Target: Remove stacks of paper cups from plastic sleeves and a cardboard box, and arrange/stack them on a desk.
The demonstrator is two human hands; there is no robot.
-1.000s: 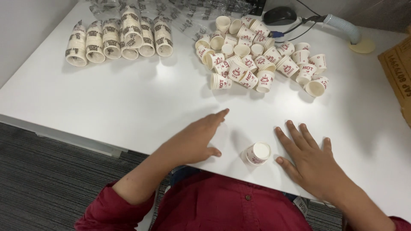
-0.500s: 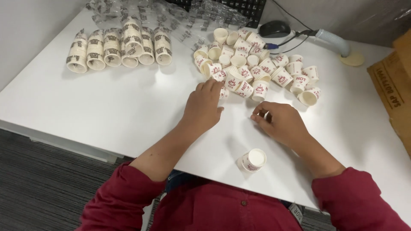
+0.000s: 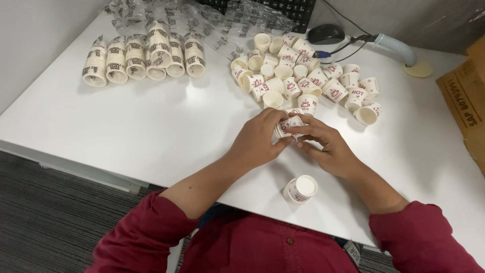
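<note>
My left hand (image 3: 260, 135) and my right hand (image 3: 323, 144) meet at the middle of the white table (image 3: 151, 126), both gripping small paper cups (image 3: 289, 124) with red print, held sideways between the fingers. Just beyond my hands lies a loose pile of the same cups (image 3: 303, 81), some on their sides. One small stack of cups (image 3: 301, 189) stands upside down near the table's front edge, below my right hand.
Several long nested stacks of cups (image 3: 146, 58) lie side by side at the far left. Crumpled clear plastic wrappers (image 3: 222, 20) sit behind them. A keyboard (image 3: 283, 6), a black mouse (image 3: 326, 33) and a grey hose (image 3: 396, 48) are at the back; a cardboard box (image 3: 467, 96) at right.
Both hands moved from the front edge up to the pile, picked cups from it, and have drawn back together toward the middle. The upside-down stack stayed put.
</note>
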